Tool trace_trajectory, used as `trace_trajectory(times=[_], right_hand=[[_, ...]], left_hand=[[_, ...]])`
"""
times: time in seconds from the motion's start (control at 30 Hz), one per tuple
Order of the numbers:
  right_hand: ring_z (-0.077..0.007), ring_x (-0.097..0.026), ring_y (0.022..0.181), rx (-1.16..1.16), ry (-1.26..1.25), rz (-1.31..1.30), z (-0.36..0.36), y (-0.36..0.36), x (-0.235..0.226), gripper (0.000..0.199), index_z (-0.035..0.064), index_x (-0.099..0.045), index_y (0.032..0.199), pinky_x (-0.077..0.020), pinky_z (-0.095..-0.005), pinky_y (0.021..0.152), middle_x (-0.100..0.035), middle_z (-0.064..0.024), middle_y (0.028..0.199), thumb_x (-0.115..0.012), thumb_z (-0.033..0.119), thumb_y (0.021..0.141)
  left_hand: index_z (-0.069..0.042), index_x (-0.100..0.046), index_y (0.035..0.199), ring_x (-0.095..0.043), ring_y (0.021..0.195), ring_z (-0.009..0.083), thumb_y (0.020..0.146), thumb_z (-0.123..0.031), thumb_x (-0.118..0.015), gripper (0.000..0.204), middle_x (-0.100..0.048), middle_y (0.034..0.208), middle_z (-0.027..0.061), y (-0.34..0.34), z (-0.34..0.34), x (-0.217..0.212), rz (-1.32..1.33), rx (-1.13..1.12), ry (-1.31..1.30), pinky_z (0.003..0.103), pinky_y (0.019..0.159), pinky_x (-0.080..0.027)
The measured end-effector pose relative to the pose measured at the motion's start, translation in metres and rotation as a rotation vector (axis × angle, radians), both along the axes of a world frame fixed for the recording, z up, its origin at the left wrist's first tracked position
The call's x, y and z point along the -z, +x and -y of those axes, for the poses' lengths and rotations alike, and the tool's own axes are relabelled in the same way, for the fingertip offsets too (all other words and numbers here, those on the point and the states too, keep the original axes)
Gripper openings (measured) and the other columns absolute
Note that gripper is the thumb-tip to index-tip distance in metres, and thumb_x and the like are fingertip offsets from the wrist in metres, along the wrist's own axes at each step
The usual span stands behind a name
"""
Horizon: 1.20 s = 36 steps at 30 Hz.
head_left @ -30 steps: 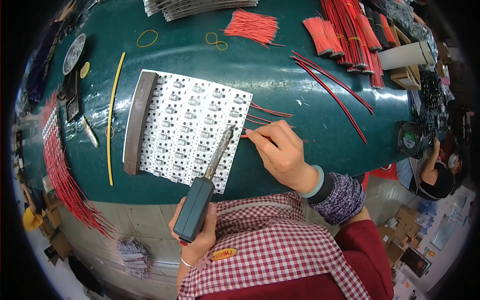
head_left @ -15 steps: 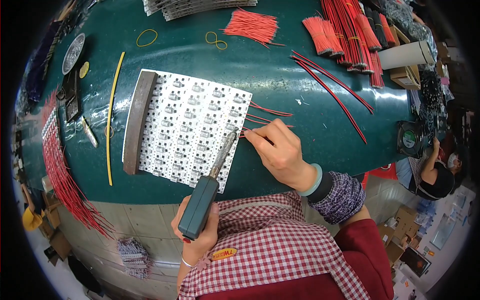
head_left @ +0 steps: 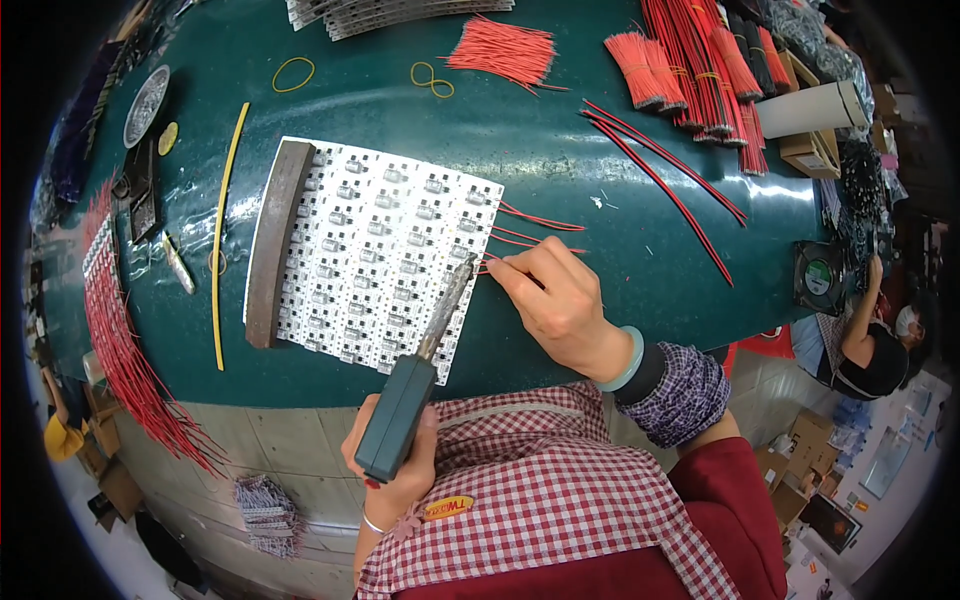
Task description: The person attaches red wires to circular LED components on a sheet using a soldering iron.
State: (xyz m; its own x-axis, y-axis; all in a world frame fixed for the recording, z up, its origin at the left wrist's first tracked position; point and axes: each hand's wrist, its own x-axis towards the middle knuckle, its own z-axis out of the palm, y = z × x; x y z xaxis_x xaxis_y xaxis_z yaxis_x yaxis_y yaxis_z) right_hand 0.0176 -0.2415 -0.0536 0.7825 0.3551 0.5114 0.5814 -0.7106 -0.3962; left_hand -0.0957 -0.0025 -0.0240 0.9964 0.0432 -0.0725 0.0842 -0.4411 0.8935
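Note:
A white circuit board panel [head_left: 375, 255] with rows of small components lies on the green table, a dark metal bar [head_left: 280, 245] resting along its left side. My left hand [head_left: 395, 465] is closed around the dark green handle of a soldering iron [head_left: 398, 415]. The iron's tip meets the panel's right edge. Close beside that tip, my right hand [head_left: 550, 290] pinches a thin red wire [head_left: 487, 262] against the edge. Farther up the same edge, several red wires [head_left: 540, 219] stick out to the right.
Loose red wires [head_left: 665, 190] lie to the right, with bundled red wires [head_left: 700, 70] behind. A red wire pile [head_left: 503, 53] is at the back. On the left are a yellow strip [head_left: 231, 235], a small dish [head_left: 147, 106] and wired strips [head_left: 120, 320]. A fan [head_left: 820, 277] stands far right.
Almost nothing differs. Both hands, the soldering iron and the wire keep nearly the same place; the handle's lower end has tilted very slightly.

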Motion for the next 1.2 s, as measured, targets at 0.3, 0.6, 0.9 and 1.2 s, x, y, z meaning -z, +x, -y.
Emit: trace_trajectory(times=[0.3, 0.6, 0.9, 1.2], right_hand=[[-0.0215, -0.059, 0.068, 0.034, 0.030, 0.010, -0.003, -0.001, -0.001, 0.026, -0.0004, -0.071, 0.096, -0.0478, -0.0317, 0.054, -0.062, -0.0070, 0.080, -0.076, -0.006, 0.071], [-0.0215, -0.058, 0.067, 0.030, 0.087, 0.105, -0.007, -0.010, -0.006, 0.029, -0.0005, -0.070, 0.095, -0.0456, -0.0315, 0.053, -0.063, -0.0069, 0.080, -0.078, -0.006, 0.068], [-0.0197, -0.056, 0.070, 0.014, 0.032, 0.022, -0.008, -0.014, 0.001, 0.027, 0.0006, -0.070, 0.095, -0.0461, -0.0305, 0.055, -0.055, -0.0045, 0.078, -0.072, 0.000, 0.068], [-0.0209, -0.056, 0.072, -0.002, 0.006, 0.016, -0.007, -0.015, 0.000, 0.027, -0.0007, -0.069, 0.096, -0.0468, -0.0314, 0.058, -0.055, -0.0057, 0.080, -0.071, 0.002, 0.069]], left_hand=[[0.006, -0.070, 0.097, -0.069, 0.068, 0.0296, 0.080, -0.001, -0.074, 0.019, -0.068, 0.090, 0.0186, -0.004, -0.004, 0.001, 0.136, -0.023, 0.029, 0.033, 0.060, -0.053], [0.007, -0.069, 0.099, -0.070, 0.072, 0.0301, 0.080, 0.001, -0.074, 0.021, -0.069, 0.092, 0.0204, -0.011, -0.007, 0.005, 0.146, -0.019, 0.025, 0.033, 0.063, -0.054], [0.008, -0.070, 0.098, -0.070, 0.078, 0.0322, 0.079, 0.003, -0.074, 0.020, -0.070, 0.097, 0.0205, -0.010, -0.005, -0.003, 0.084, 0.011, 0.065, 0.035, 0.070, -0.055], [0.004, -0.071, 0.095, -0.070, 0.075, 0.0286, 0.078, 0.002, -0.075, 0.018, -0.070, 0.096, 0.0166, -0.009, -0.004, -0.005, 0.055, 0.022, 0.064, 0.032, 0.065, -0.054]])
